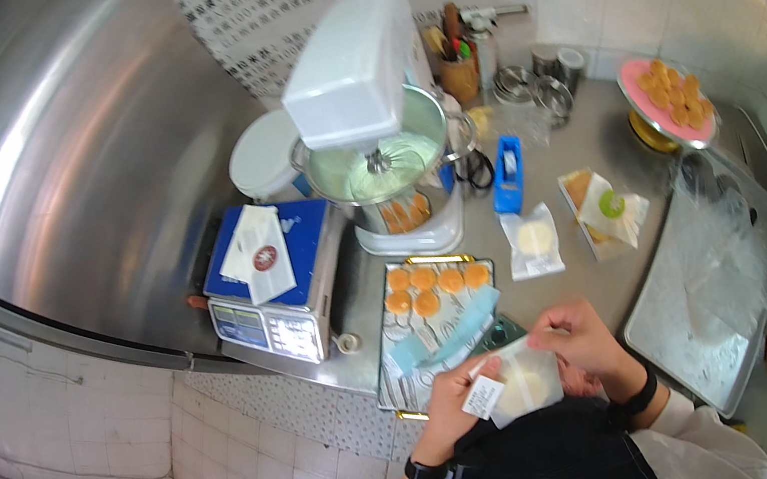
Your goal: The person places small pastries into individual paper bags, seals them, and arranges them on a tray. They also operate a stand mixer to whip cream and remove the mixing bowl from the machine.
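My left hand [449,405] pinches the left side of a translucent wrapper [533,376] with a pale round pastry inside and a white printed label [484,397] at its left edge. The fingers of my right hand [580,340] grip the wrapper's upper edge. Just beyond my hands lies a patterned tray [396,382] with gold handles, bearing several small orange-brown rounds [426,302] and light-blue strips [470,322]. A dark green phone-like object [502,332] is partly hidden behind the wrapper. Farther off lies another wrapped, labelled pastry [534,240].
A stand mixer [356,76] with a steel bowl [424,111] stands at the back, a blue scale [309,252] left of it. A blue tape dispenser [508,177], an open small box [576,184], a cake stand [633,93] and a large metal tray [683,349] are to the right.
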### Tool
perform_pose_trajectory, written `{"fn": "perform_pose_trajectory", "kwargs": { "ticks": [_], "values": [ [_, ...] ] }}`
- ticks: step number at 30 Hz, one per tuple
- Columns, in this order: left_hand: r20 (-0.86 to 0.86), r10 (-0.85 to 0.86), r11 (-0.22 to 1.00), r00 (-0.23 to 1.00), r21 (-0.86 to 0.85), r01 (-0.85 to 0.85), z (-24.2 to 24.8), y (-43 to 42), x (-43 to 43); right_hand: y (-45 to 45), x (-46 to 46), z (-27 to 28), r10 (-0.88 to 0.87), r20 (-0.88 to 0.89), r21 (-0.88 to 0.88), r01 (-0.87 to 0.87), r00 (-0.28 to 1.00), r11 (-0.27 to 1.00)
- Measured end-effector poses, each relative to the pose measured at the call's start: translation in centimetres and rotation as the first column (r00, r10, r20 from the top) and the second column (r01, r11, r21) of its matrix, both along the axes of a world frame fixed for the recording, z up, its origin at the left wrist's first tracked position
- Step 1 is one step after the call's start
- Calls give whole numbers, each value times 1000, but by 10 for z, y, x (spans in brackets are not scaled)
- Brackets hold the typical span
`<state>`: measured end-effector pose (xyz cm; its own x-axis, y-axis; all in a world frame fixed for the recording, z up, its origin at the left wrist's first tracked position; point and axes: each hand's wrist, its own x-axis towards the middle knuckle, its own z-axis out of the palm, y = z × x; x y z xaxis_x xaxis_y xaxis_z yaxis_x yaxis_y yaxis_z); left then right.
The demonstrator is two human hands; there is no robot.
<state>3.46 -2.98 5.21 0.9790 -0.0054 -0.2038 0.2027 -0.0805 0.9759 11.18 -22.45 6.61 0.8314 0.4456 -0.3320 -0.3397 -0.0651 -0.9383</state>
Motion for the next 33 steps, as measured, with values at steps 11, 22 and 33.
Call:
{"fn": "perform_pose_trajectory", "kwargs": {
  "ticks": [11, 22, 33],
  "values": [
    [72, -31, 999, 997, -30, 33, 2, 6, -1, -7, 4, -12, 38, 305, 4, -42, 952, 999],
    [90, 2, 1000, 996, 31, -5, -4, 16, -18, -6, 1, -18, 241, 506, 147, -358, 828, 922],
    [62, -76, 993, 995, 95, 70, -5, 2, -21, -8, -7, -18, 120, 717, -71, -99, 686, 993]
  ]
}}
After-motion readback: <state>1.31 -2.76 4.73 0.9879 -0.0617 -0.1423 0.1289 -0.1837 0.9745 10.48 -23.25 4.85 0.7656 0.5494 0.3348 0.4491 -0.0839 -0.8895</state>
